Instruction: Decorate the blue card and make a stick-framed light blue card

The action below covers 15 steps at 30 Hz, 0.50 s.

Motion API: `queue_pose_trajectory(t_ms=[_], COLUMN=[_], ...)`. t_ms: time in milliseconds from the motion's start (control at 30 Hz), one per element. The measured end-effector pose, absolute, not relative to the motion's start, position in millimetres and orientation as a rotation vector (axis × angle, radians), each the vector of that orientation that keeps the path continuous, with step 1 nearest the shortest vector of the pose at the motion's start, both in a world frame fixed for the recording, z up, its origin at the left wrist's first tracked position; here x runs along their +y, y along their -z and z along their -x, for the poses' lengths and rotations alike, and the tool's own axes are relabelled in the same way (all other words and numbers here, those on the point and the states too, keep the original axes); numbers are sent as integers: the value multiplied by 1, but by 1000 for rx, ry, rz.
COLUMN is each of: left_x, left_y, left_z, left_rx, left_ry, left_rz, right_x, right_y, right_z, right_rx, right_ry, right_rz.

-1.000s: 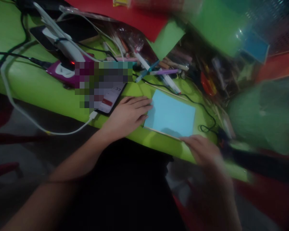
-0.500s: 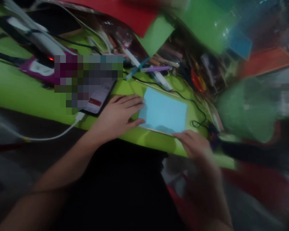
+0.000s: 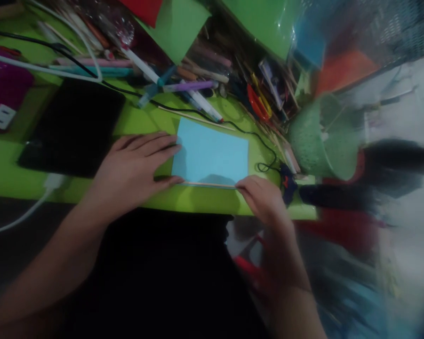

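Observation:
A light blue sheet of paper [image 3: 212, 153] lies flat on the green tabletop. Along its near edge runs a thin wooden stick [image 3: 208, 184]. My left hand [image 3: 137, 162] rests palm down with fingers stretched out, the fingertips on the sheet's left edge and the thumb by the stick's left end. At the other end, my right hand [image 3: 263, 195] pinches the stick between thumb and fingers, at the sheet's near right corner. Part of the pinch is hidden by the fingers.
A dark-screened phone or tablet [image 3: 76, 125] with a white cable lies left, near a purple power strip [image 3: 7, 89]. Behind the sheet are pens [image 3: 190, 86], sticks and orange-handled scissors [image 3: 257, 103]. A green basket [image 3: 321, 136] and dark blue glue gun [image 3: 288, 183] stand right.
The view has swung right, so everything sits farther left in it. The device's screen, lit before, now looks dark. Both hands keep nearly the same places at the sheet and stick.

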State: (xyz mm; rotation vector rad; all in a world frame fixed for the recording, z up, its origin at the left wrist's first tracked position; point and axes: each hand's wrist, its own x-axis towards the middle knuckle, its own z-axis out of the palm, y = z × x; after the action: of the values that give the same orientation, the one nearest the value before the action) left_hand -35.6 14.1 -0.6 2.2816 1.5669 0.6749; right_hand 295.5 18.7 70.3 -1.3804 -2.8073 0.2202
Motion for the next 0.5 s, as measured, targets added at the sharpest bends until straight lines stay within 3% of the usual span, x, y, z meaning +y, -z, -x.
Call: queue_pose_trajectory(t_ms=[500], left_x=[15], left_y=[3], left_z=[33], left_rx=[1605], left_ry=[-699], left_rz=[-2235], right_x=[9], right_y=[-77], right_z=[-309], right_rx=[-2578], right_ry=[-204], right_rz=[1480])
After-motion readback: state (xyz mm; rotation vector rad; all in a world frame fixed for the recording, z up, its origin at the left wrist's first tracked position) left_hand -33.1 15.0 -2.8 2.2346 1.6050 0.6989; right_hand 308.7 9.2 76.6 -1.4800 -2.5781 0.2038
